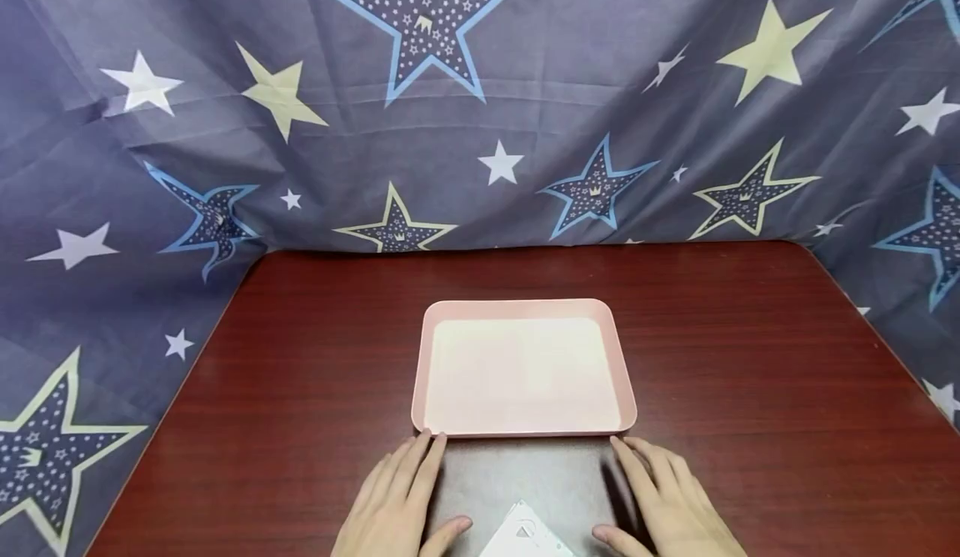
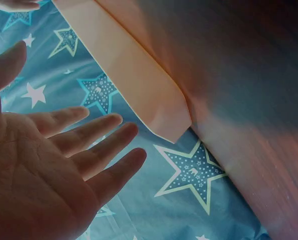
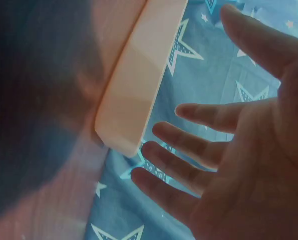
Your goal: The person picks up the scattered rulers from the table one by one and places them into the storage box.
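- Left hand (image 1: 401,503) lay flat on the worktop (image 1: 300,357), fingers straight and slightly spread, holding nothing; fingertips at the tray's near left corner, touching or just short, couldn't tell.
- Right hand (image 1: 663,499) mirrored it, flat and loose, fingertips at the near right corner, nothing gripped.
- Pink tray (image 1: 523,434) lay straight ahead of both hands, centred between them, long axis running left-right across the worktop, bed bare. Neither hand was nearer.
- White object (image 1: 525,534) sat between the thumbs at the frame's bottom edge, cut off, unidentifiable.
- Wrist views showed the open palms (image 2: 33,175) (image 3: 254,170) and the tray's outer wall (image 2: 138,85) (image 3: 138,85) near each corner, with a gap between fingers and wall; head view alone showed tray outline and star cloth (image 1: 480,107) behind.
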A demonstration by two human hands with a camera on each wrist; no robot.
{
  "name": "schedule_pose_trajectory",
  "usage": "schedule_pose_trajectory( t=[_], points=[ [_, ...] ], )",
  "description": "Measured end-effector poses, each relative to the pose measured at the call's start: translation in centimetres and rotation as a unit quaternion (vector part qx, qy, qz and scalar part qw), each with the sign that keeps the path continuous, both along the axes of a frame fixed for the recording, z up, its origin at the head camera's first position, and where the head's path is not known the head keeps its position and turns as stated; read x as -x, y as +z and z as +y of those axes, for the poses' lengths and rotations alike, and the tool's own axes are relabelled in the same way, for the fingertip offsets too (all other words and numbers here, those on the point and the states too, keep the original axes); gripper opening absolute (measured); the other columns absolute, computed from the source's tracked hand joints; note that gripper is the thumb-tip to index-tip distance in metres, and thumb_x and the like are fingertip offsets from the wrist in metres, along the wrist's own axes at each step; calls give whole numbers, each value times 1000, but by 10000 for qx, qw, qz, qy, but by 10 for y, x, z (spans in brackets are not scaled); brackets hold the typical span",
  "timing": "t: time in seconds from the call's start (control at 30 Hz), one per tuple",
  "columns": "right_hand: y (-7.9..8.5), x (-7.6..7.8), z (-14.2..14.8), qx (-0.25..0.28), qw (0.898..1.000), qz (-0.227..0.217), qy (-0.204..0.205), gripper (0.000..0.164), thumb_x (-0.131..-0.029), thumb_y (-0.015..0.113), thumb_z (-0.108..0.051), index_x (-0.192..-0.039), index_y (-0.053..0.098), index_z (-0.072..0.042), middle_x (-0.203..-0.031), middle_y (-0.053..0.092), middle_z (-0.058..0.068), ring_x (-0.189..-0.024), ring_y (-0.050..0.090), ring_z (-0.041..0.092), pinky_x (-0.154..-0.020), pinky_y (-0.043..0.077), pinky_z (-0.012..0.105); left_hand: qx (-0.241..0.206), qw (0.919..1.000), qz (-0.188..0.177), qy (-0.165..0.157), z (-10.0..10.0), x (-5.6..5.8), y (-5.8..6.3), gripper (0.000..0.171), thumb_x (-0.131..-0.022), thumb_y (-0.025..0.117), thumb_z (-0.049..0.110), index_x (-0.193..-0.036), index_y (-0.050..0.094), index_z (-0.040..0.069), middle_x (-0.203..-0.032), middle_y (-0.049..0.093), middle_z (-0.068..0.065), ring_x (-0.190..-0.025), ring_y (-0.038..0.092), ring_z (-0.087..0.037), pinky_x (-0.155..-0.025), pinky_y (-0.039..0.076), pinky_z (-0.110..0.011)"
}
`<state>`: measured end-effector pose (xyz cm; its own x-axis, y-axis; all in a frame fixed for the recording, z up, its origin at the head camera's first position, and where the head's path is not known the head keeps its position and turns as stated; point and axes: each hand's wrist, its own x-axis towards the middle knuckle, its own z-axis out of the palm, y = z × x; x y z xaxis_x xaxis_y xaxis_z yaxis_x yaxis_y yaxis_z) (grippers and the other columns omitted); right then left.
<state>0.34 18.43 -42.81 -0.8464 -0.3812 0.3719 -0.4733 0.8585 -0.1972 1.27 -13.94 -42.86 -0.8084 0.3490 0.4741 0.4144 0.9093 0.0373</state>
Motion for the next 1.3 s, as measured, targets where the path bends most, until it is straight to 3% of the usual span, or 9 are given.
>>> schedule_pose_trajectory(
  t=[0.13, 0.33, 0.4, 0.63, 0.83, 1.13, 1.3],
  points=[
    [-5, 0, -6, -184, 9997, -26, 159, 86, -71, 78, -61, -135, 55, -9, -125, 55, 3, -109, 55, 22, -79, 52, 42, 150, 9996, -255, -4, 4, -3, 0, 80, -85, 60, 67, -138, 54, 8, -133, 61, -8, -114, 62, -23, -92, 50, -38],
    [-7, -1, -13, -40, 9982, -508, 302, 69, -73, 81, -49, -126, 62, -9, -114, 58, -7, -103, 58, 12, -78, 54, 31, 230, 9914, -1277, 138, 13, -8, 3, 71, -84, 65, 63, -134, 61, 13, -130, 63, -1, -111, 61, -18, -87, 51, -37],
    [-7, 0, -14, -49, 9967, -703, 398, 63, -73, 81, -46, -123, 63, -10, -110, 58, -9, -100, 59, 11, -79, 54, 31, 276, 9894, -1421, 70, 15, -8, 2, 66, -84, 66, 60, -131, 64, 14, -126, 64, 0, -107, 61, -16, -84, 50, -35],
    [-11, 0, -22, -176, 9809, -1795, 725, 52, -81, 76, -42, -119, 64, -9, -106, 58, -8, -99, 58, 11, -80, 54, 32, 380, 9934, -1048, -259, 16, -9, -3, 57, -77, 73, 53, -116, 71, 12, -105, 63, 5, -92, 59, -13, -77, 47, -31],
    [-13, 0, -27, -145, 9824, -1607, 944, 45, -77, 78, -36, -112, 67, -10, -100, 56, -10, -94, 56, 8, -75, 52, 28, 388, 9936, -963, -449, 17, -8, -3, 50, -74, 75, 50, -106, 74, 13, -91, 58, 9, -83, 55, -9, -72, 45, -27],
    [-10, 0, -29, -207, 9784, -1668, 1208, 29, -79, 76, -31, -101, 67, -16, -90, 51, -15, -86, 50, 4, -64, 48, 24, 281, 9867, -1475, -617, 22, -9, 1, 35, -69, 76, 40, -96, 75, 17, -80, 51, 14, -75, 49, -5, -71, 45, -25],
    [-11, 1, -28, -183, 9754, -1710, 1378, 23, -79, 76, -27, -97, 66, -17, -87, 50, -15, -80, 48, 2, -60, 45, 22, 306, 9917, -1029, -704, 25, -10, -2, 32, -69, 76, 45, -88, 73, 20, -78, 50, 14, -73, 49, -3, -68, 44, -22]
  ],
)
